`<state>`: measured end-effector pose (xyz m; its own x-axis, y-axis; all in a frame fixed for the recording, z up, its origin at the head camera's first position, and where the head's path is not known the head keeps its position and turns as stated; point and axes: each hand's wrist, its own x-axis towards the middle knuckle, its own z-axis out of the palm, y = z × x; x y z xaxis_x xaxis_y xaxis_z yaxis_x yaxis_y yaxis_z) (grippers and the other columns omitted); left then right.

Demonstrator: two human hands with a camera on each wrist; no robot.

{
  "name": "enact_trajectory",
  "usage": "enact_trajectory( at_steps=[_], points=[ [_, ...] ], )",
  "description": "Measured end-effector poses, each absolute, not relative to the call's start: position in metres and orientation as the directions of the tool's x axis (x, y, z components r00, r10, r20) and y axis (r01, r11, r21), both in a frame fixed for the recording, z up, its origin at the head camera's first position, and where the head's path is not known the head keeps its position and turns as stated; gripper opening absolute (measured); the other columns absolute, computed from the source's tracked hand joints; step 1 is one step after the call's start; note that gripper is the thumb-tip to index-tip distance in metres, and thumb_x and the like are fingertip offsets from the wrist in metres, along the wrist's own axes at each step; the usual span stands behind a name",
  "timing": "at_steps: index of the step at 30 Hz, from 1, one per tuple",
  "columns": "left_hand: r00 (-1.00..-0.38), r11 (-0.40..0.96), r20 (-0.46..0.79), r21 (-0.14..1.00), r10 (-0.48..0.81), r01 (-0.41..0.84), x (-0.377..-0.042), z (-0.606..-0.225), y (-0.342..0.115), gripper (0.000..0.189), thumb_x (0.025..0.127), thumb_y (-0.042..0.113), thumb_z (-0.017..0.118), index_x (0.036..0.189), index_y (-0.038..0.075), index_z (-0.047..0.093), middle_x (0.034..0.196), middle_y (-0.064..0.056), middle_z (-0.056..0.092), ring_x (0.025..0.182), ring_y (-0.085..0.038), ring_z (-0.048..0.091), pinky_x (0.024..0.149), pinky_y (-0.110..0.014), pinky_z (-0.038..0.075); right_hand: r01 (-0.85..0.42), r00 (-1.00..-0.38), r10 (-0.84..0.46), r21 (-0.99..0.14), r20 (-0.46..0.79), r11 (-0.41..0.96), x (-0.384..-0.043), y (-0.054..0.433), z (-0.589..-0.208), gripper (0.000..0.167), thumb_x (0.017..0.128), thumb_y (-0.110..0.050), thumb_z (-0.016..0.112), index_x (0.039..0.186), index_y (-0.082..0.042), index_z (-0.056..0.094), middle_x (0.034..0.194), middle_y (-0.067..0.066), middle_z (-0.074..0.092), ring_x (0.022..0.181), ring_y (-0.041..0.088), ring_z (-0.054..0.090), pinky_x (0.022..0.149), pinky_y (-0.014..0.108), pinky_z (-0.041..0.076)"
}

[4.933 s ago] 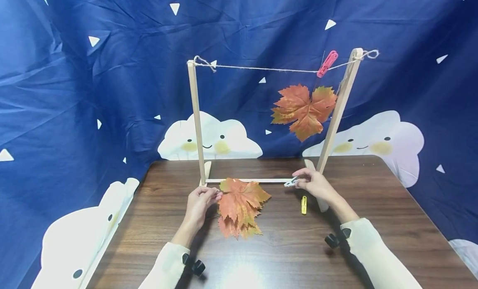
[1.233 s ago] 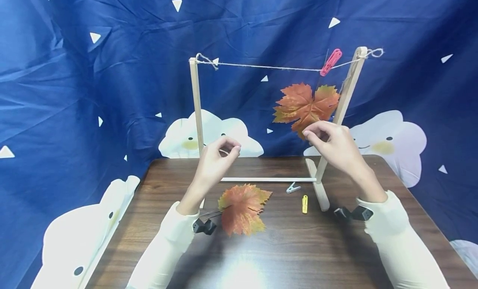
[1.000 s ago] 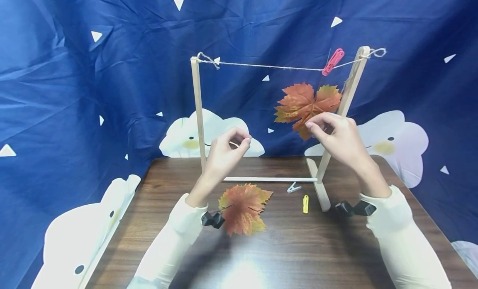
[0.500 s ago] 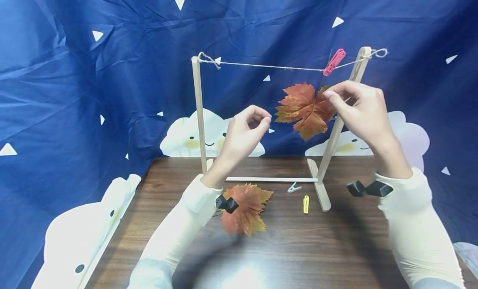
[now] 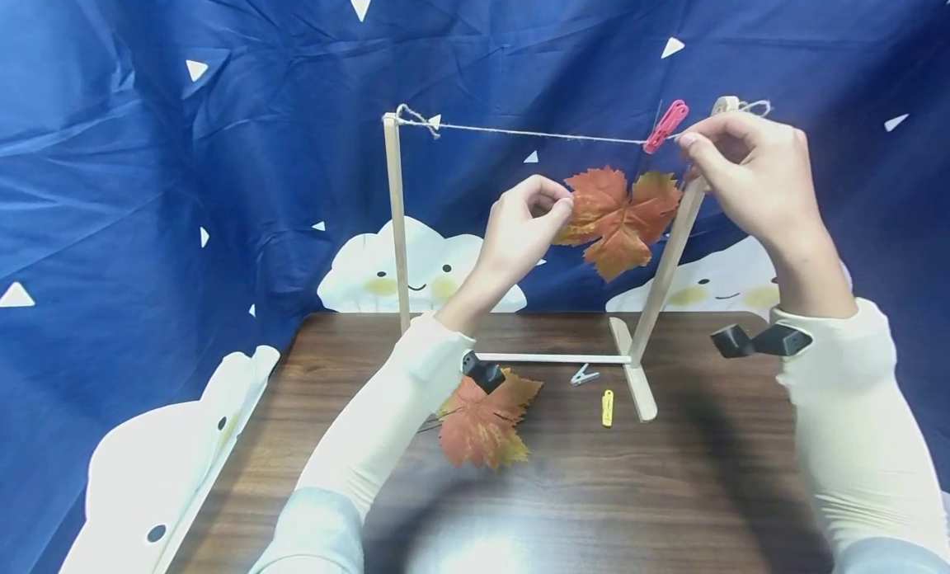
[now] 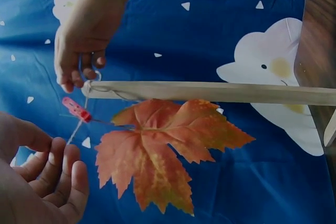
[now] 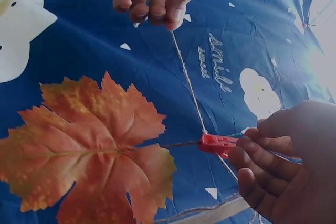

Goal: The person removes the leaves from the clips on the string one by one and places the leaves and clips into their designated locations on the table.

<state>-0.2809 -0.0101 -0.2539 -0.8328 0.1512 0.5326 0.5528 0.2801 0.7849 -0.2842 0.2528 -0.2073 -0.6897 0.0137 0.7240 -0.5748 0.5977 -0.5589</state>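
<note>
Hands flank a leaf (hanging); the right perhaps touches pink clip.

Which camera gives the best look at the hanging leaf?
The left wrist view: the hanging leaf fits entirely in frame, no hand in front. The right wrist view shows it larger but cut off at the bottom; the head view shows it smaller, the left hand covering some edge.

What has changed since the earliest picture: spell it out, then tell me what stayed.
The left hand let go of the loose leaf; the right hand released the pale blue clip, now lying on the table. Both hands rose and shifted right, toward the string. The hanging leaf, pink clip and yellow clip stayed put.
</note>
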Motion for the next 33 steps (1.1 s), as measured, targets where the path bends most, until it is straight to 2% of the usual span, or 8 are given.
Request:
enact_trajectory(
  at_steps=[8, 10, 14, 20, 24, 27, 29, 33],
  points=[
    [-0.856, 0.365, 0.501, 0.779, 0.129, 0.510, -0.302, -0.241, 0.011, 0.012, 0.102, 0.020, 0.067, 0.105, 0.011, 0.074, 0.088, -0.002, 0.074, 0.084, -0.011, 0.066, 0.077, -0.017, 0.048, -0.566, -0.712, 0.029, -0.598, 0.701, 0.567, -0.291, 0.258, -0.195, 0.012, 0.100, -0.021, 0.073, 0.108, -0.014, 0.079, 0.079, -0.031, 0.068, 0.064, -0.014, 0.066, 0.057, 0.006, 0.047],
    [-0.856, 0.381, 0.501, 0.772, 0.129, 0.509, -0.306, -0.239, 0.016, 0.013, 0.102, 0.020, 0.067, 0.106, 0.010, 0.074, 0.090, -0.003, 0.075, 0.084, -0.011, 0.066, 0.076, -0.016, 0.048, -0.551, -0.725, 0.043, -0.616, 0.688, 0.563, -0.292, 0.258, -0.192, 0.015, 0.100, -0.021, 0.072, 0.113, -0.014, 0.078, 0.080, -0.031, 0.068, 0.065, -0.015, 0.066, 0.058, 0.006, 0.047],
    [-0.859, 0.419, 0.494, 0.757, 0.136, 0.501, -0.311, -0.236, 0.026, 0.012, 0.103, 0.020, 0.066, 0.107, 0.011, 0.073, 0.094, -0.003, 0.077, 0.086, -0.011, 0.067, 0.076, -0.016, 0.049, -0.529, -0.745, 0.060, -0.644, 0.664, 0.553, -0.293, 0.255, -0.187, 0.025, 0.100, -0.020, 0.071, 0.123, -0.011, 0.075, 0.101, -0.026, 0.061, 0.068, -0.015, 0.067, 0.058, 0.006, 0.048],
    [-0.865, 0.465, 0.482, 0.740, 0.137, 0.486, -0.317, -0.231, 0.041, 0.014, 0.105, 0.019, 0.064, 0.112, 0.013, 0.074, 0.107, 0.000, 0.080, 0.098, -0.009, 0.070, 0.086, -0.015, 0.052, -0.496, -0.789, 0.050, -0.683, 0.612, 0.536, -0.295, 0.253, -0.181, 0.036, 0.101, -0.021, 0.070, 0.136, -0.011, 0.068, 0.114, -0.019, 0.052, 0.071, -0.014, 0.068, 0.063, 0.005, 0.051],
    [-0.880, 0.458, 0.453, 0.758, 0.140, 0.463, -0.319, -0.226, 0.049, 0.018, 0.106, 0.016, 0.061, 0.119, 0.012, 0.073, 0.110, 0.000, 0.080, 0.096, -0.007, 0.074, 0.086, -0.011, 0.054, -0.456, -0.826, 0.013, -0.681, 0.564, 0.574, -0.299, 0.255, -0.180, 0.045, 0.103, -0.027, 0.069, 0.145, -0.012, 0.062, 0.102, -0.024, 0.063, 0.067, -0.010, 0.068, 0.070, 0.006, 0.049],
    [-0.897, 0.421, 0.417, 0.794, 0.148, 0.438, -0.320, -0.222, 0.055, 0.022, 0.108, 0.015, 0.060, 0.127, 0.011, 0.071, 0.113, -0.001, 0.079, 0.087, -0.006, 0.077, 0.078, -0.011, 0.057, -0.435, -0.842, -0.012, -0.667, 0.539, 0.605, -0.302, 0.256, -0.179, 0.050, 0.103, -0.031, 0.068, 0.149, -0.013, 0.059, 0.088, -0.026, 0.066, 0.064, -0.008, 0.067, 0.072, 0.008, 0.046],
    [-0.905, 0.392, 0.394, 0.817, 0.159, 0.424, -0.320, -0.220, 0.059, 0.026, 0.109, 0.014, 0.058, 0.133, 0.010, 0.069, 0.119, -0.002, 0.078, 0.081, -0.007, 0.078, 0.071, -0.012, 0.058, -0.437, -0.845, -0.024, -0.663, 0.534, 0.608, -0.305, 0.257, -0.179, 0.051, 0.103, -0.032, 0.068, 0.150, -0.012, 0.059, 0.088, -0.026, 0.067, 0.063, -0.009, 0.066, 0.071, 0.008, 0.047],
    [-0.910, 0.386, 0.370, 0.824, 0.189, 0.415, -0.321, -0.221, 0.066, 0.033, 0.110, 0.013, 0.057, 0.141, 0.011, 0.066, 0.131, 0.000, 0.075, 0.079, -0.007, 0.078, 0.071, -0.012, 0.058, -0.442, -0.845, -0.033, -0.664, 0.534, 0.603, -0.309, 0.256, -0.180, 0.051, 0.103, -0.032, 0.068, 0.149, -0.012, 0.060, 0.106, -0.019, 0.071, 0.064, -0.010, 0.067, 0.072, 0.007, 0.047]
  ],
)
